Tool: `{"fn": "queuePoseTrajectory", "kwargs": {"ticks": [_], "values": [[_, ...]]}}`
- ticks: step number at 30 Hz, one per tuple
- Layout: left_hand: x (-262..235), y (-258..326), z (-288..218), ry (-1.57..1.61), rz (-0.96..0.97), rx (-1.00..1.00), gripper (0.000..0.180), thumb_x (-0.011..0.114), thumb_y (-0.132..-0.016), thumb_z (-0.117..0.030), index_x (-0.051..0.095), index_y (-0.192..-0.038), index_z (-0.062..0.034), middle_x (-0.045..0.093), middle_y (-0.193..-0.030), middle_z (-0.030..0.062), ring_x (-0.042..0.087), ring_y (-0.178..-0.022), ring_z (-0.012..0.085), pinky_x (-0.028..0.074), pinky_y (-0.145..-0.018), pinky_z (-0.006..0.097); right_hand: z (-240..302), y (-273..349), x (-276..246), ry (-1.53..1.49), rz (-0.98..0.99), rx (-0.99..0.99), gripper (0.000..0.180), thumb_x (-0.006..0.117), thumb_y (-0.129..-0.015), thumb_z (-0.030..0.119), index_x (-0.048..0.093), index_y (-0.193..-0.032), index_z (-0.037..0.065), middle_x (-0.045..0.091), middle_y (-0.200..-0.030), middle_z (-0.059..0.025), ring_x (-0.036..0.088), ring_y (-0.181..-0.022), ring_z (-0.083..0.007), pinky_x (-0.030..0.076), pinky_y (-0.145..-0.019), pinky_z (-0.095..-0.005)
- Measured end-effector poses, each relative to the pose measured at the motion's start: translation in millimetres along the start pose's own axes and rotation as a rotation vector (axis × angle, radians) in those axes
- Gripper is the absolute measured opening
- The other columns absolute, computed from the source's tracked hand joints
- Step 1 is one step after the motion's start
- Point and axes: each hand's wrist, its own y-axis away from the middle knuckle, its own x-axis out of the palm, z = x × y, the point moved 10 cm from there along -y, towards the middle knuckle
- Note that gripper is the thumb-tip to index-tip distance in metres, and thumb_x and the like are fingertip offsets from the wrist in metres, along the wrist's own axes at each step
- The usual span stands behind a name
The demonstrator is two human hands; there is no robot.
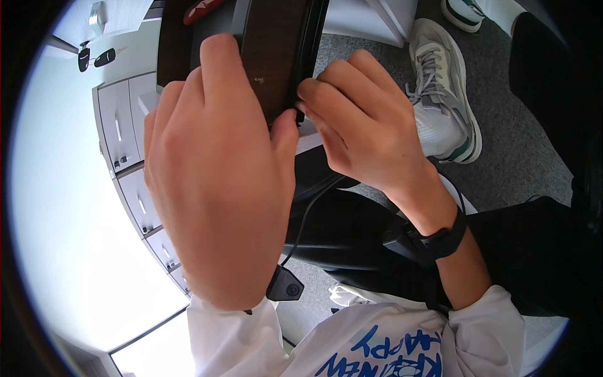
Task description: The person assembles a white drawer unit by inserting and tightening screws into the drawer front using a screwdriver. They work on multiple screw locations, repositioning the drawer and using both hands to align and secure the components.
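Two bare hands are at one dark brown piece point(270, 56), which has a wood-like surface and a black edge point(314, 38) along its right side; it lies at the top middle of the view, and its upper part goes out of the picture. The left hand point(217, 151) lies over the piece with its back turned up, one finger stretched forward and the thumb near the black edge; I cannot tell whether it grasps the piece or only rests there. The right hand point(370, 119) has its fingers bent, and its thumb and forefinger come together at the black edge; whether they pinch it, I cannot tell.

One red thing point(200, 10) is seen partly beyond the left hand. There are two black wrist devices, one on each arm: the left device point(286, 286) and the right device point(427, 242). One thin black cable point(306, 220) runs up from near the left one. On the right I count two shoes, one grey and white shoe point(433, 75) seen whole and one partly cut shoe point(461, 14), both on grey carpet point(496, 100). One grey cabinet point(115, 110) stands at the left.
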Motion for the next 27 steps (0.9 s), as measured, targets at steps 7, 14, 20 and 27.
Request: {"fn": "queuePoseTrajectory", "kwargs": {"ticks": [7, 14, 20, 27], "values": [[6, 9, 25, 0.219, 0.07, 0.016, 0.063, 0.076, -0.08, -0.002, 0.054, -0.14, -0.0012, 0.071, -0.1, 0.0153, 0.071, -0.089, 0.0217, 0.055, -0.075, 0.032, -2, 1, 3, 0.026, 0.05, 0.024, 0.023, 0.078, -0.073, -0.005, 0.064, -0.091, 0.0, 0.056, -0.08, -0.0074, 0.048, -0.068, -0.0234, 0.041, -0.06, -0.0329], [6, 20, 42, 0.539, 0.025, 0.13, 0.062, 0.064, -0.083, 0.004, 0.053, -0.143, -0.0002, 0.071, -0.108, 0.0154, 0.071, -0.098, 0.0215, 0.054, -0.089, 0.03, -4, 2, 2, -0.033, 0.012, 0.085, 0.024, 0.076, -0.073, -0.008, 0.065, -0.092, 0.0, 0.059, -0.081, -0.0085, 0.054, -0.07, -0.0233, 0.043, -0.061, -0.0326], [5, 19, 40, 0.583, 0.0, 0.108, 0.059, 0.066, -0.082, 0.001, 0.056, -0.14, 0.0004, 0.07, -0.115, 0.0171, 0.07, -0.1, 0.0205, 0.054, -0.09, 0.031, -1, 1, 1, -0.011, 0.042, 0.046, 0.025, 0.075, -0.072, -0.011, 0.067, -0.093, 0.0, 0.062, -0.083, -0.0084, 0.056, -0.072, -0.0223, 0.045, -0.062, -0.0311], [-8, 36, 51, 0.654, -0.314, -0.055, 0.062, 0.069, -0.083, -0.014, 0.052, -0.141, 0.0016, 0.061, -0.133, 0.0249, 0.06, -0.125, 0.0325, 0.047, -0.106, 0.044, -4, 0, 2, -0.055, 0.079, 0.085, 0.024, 0.073, -0.073, -0.012, 0.069, -0.093, 0.001, 0.064, -0.083, -0.0082, 0.059, -0.072, -0.0196, 0.045, -0.059, -0.0297]]}}
